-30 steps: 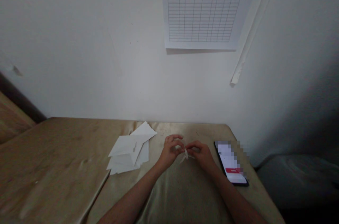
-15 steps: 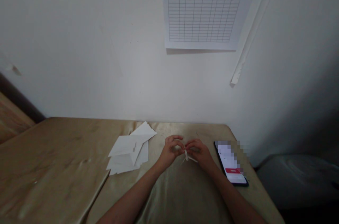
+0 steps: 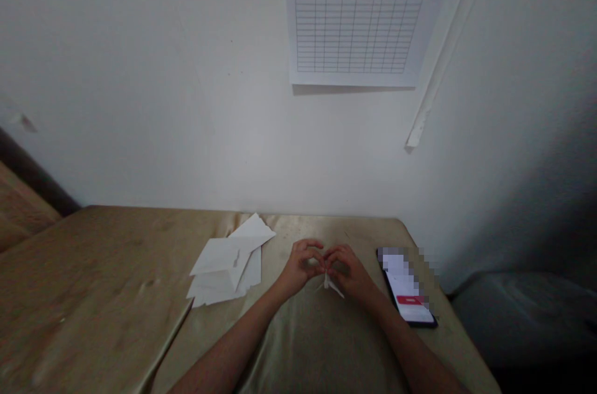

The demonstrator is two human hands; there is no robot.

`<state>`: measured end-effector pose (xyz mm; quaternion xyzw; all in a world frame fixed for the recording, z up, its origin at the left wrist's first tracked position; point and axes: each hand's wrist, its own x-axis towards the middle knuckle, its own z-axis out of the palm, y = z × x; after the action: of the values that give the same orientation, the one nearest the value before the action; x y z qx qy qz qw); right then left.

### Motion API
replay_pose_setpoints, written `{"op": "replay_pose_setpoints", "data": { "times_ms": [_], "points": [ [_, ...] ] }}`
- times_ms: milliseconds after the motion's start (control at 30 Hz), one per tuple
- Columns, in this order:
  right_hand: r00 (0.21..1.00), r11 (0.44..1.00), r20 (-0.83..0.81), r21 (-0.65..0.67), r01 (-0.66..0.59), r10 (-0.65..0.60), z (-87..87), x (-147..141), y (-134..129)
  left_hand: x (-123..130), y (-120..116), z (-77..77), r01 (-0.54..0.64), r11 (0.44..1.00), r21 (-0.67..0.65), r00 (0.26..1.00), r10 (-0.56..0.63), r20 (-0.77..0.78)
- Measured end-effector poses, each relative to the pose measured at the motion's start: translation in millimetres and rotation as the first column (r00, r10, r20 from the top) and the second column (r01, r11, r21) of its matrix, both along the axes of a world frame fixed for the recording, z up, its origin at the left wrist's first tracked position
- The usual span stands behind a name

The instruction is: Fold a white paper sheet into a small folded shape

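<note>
Both my hands meet over the middle of the cloth-covered table. My left hand [image 3: 299,268] is closed in a pinch, its thumb and finger on the top of a small folded piece of white paper [image 3: 334,287]. From the other side my right hand [image 3: 349,270] pinches the same paper, fingertips touching those of the left. The paper hangs below the fingertips, with narrow flaps pointing down and to the right. Its upper part is hidden by the fingers. To the left lies a loose pile of white paper sheets [image 3: 219,257], some creased or torn at the edge.
A smartphone [image 3: 410,288] with a lit, partly blurred screen lies right of my hands. The table's shiny tan cover [image 3: 107,282] reaches to the white wall [image 3: 186,102]. A printed table sheet [image 3: 354,27] hangs there. A dark rounded object [image 3: 527,313] stands beyond the right edge.
The folded paper has tipped, so its flap now points more steeply down. My fingers have shifted slightly; both hands still pinch it. The pile and phone have stayed put.
</note>
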<state>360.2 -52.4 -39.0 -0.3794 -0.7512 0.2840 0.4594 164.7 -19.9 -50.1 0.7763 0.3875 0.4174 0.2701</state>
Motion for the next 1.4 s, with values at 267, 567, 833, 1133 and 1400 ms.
{"op": "replay_pose_setpoints", "data": {
  "times_ms": [267,567,833,1133,1400],
  "points": [
    [0.97,0.981,0.148,0.048,0.19,-0.195,-0.5,-0.3,-1.4,4.0,-7.0,7.8,-0.038,0.999,0.034,0.999,0.039,-0.027],
    [0.968,0.973,0.099,0.03,0.229,-0.231,0.6,-0.4,-1.8,5.1,-6.6,0.4,-0.044,0.998,0.034,0.996,0.047,-0.074],
    [0.974,0.957,-0.054,-0.206,0.203,-0.219,-0.2,-3.4,1.3,4.4,-6.4,4.1,-0.079,0.991,0.105,0.997,0.08,-0.003],
    [0.945,0.931,-0.106,-0.235,0.279,-0.31,0.8,-6.1,2.1,5.4,-8.5,6.9,-0.119,0.986,0.117,0.993,0.119,0.004],
    [0.952,0.947,-0.095,-0.168,0.272,-0.291,-2.2,-1.7,2.6,5.4,-8.2,8.4,-0.099,0.99,0.098,0.995,0.097,0.027]
  ]
}}
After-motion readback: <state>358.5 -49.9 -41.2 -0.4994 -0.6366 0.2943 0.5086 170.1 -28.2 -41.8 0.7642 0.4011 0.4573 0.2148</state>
